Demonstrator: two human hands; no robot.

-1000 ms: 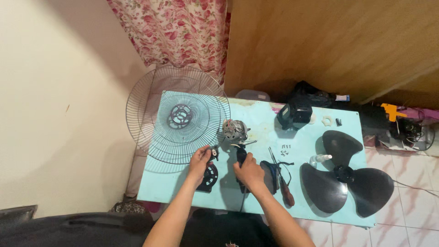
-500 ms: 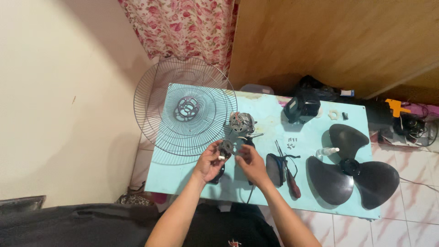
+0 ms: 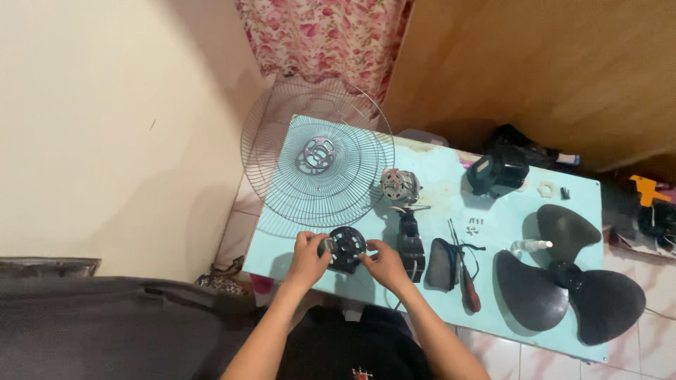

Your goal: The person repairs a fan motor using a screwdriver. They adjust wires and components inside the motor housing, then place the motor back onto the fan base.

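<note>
Pale blue table (image 3: 436,211) standing on a tiled floor (image 3: 655,338), between a cream wall (image 3: 105,119), a floral curtain (image 3: 324,35) and wood panelling (image 3: 528,63). At its near edge, left hand (image 3: 308,255) and right hand (image 3: 382,262) both grip a round black slotted cover (image 3: 345,248). Wire fan guard (image 3: 317,158), motor (image 3: 400,185), screwdriver (image 3: 465,281) and black fan blade (image 3: 570,278) lie on the tabletop.
</note>
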